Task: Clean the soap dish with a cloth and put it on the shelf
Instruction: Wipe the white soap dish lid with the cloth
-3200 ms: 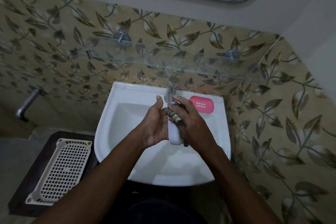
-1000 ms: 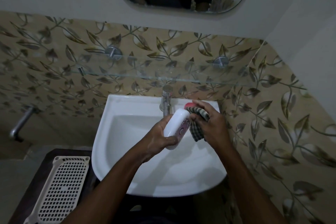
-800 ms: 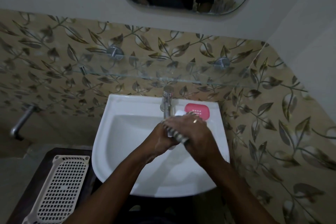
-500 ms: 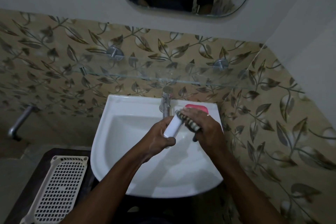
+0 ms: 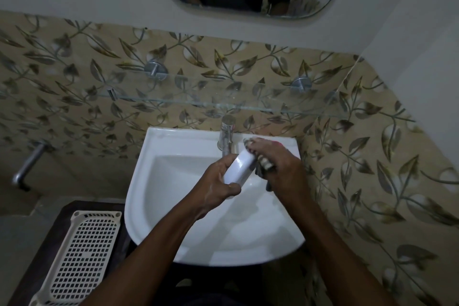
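Wiping the dish (image 5: 240, 167) over the sink (image 5: 159, 181), mid-frame

Left hand (image 5: 215, 185) has its fingers curled tight round the white dish, held tilted just below the tap (image 5: 226, 135). Right hand (image 5: 278, 169) is bunched round a striped cloth (image 5: 263, 165) pressed on the dish's right end. Glass shelf (image 5: 198, 100) sits above.

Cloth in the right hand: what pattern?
Checked, dark and pale stripes crossing; the cloth is bunched in the right hand. Head view, the only one, slightly blurred.
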